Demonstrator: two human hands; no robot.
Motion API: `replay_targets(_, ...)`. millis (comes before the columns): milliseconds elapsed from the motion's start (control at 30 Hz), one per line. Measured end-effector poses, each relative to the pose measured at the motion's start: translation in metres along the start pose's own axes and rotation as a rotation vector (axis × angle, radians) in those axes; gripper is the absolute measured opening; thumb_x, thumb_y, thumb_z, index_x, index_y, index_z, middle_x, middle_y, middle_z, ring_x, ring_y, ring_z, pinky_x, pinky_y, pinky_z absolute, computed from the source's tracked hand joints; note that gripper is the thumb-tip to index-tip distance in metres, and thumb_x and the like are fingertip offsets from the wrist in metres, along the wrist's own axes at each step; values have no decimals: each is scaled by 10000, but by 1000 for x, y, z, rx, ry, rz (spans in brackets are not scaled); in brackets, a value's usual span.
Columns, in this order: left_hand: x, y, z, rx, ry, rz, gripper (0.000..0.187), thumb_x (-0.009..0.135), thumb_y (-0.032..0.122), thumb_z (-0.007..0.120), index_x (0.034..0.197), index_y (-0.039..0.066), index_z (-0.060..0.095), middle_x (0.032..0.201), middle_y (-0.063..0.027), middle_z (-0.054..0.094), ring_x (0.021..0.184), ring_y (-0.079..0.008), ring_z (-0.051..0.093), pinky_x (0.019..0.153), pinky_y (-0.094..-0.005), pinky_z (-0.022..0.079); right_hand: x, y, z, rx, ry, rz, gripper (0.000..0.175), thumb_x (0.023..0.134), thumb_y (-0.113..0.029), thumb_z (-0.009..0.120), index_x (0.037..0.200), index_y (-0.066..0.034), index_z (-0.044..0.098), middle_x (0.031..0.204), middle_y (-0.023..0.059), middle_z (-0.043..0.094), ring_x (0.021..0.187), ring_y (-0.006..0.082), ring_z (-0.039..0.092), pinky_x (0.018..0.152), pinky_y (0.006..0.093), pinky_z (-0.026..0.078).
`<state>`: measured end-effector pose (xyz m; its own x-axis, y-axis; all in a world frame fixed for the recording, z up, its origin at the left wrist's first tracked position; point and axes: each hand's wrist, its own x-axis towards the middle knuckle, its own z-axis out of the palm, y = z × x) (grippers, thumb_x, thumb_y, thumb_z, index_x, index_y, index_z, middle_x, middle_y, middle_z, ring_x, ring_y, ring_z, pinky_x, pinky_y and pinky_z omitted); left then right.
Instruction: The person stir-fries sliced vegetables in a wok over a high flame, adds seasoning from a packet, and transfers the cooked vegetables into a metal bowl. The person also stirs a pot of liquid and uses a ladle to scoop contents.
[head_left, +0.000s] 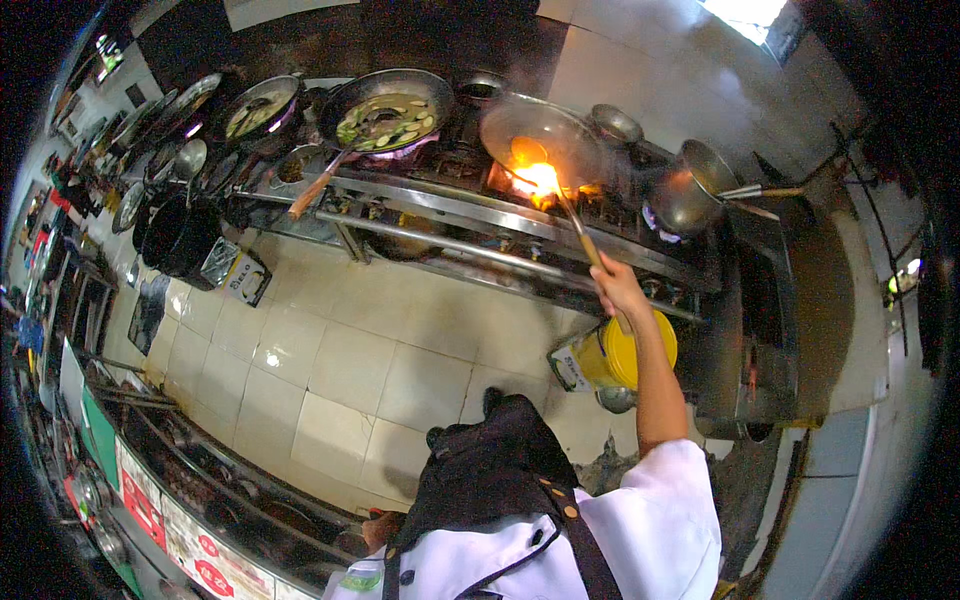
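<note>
My right hand (619, 288) is closed around the wooden handle of a metal ladle (582, 231). The ladle reaches into a large wok (574, 142) on the stove, where bright orange flame flares at the wok's near side. At the lower left, beside my hip and a dark counter, my left hand (381, 528) shows only in part; its fingers and anything in them cannot be made out. Left of the flaming wok, another wok (337, 97) holds sliced green and pale vegetables in liquid, with a wooden-handled ladle (319, 187) resting in it.
A tilted wok (694, 191) stands over a burner at the right, and a small metal bowl (616, 124) behind. More woks line the stove at left. A steel rail (465, 244) runs along the stove's front. A yellow-lidded bucket (656, 349) and a black bin (176, 240) stand on the floor.
</note>
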<state>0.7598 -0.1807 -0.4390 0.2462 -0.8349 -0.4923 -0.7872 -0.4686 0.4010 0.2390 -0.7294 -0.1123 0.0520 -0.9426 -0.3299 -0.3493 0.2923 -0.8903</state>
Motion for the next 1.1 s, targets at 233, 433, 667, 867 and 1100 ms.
replay_targets(233, 25, 47, -6, -785, 200, -652, 380, 723, 324, 804, 818, -32, 711, 733, -154, 702, 659, -236, 685, 590, -395, 503, 68, 24, 13, -197, 469, -88, 553, 982, -206, 595, 1501, -113, 431, 637, 28, 555, 424, 144, 508, 365, 314, 444)
replay_targets(433, 22, 110, -15, -577, 189, -537, 344, 711, 305, 826, 699, -13, 695, 598, -96, 643, 512, -194, 625, 489, -376, 458, 92, 28, -58, 723, 11, 62, 344, 1029, -279, 577, 1359, -193, 532, 628, -24, 461, 421, 67, 389, 339, 265, 342)
replay_targets(667, 23, 174, -7, -609, 181, -621, 420, 701, 370, 803, 786, -31, 714, 678, -151, 675, 631, -258, 668, 565, -404, 493, 111, 7, -62, 20, 153, 48, 605, 992, -246, 593, 1549, -154, 376, 644, 39, 564, 438, 125, 505, 365, 322, 438)
replay_targets(867, 44, 185, 9, -480, 114, -614, 525, 692, 439, 780, 874, -52, 734, 762, -207, 710, 753, -326, 713, 645, -433, 530, 12, 13, -90, -527, 91, -392, 598, 987, -225, 612, 1542, -144, 406, 747, 48, 609, 431, 109, 472, 367, 298, 380)
replay_targets(1100, 85, 134, 19, -253, 46, -351, 567, 683, 457, 771, 893, -68, 741, 798, -239, 725, 787, -341, 734, 665, -452, 534, 7, 21, -107, -171, -6, 29, 605, 1009, -203, 591, 1567, -188, 356, 632, 3, 514, 409, 105, 459, 349, 297, 388)
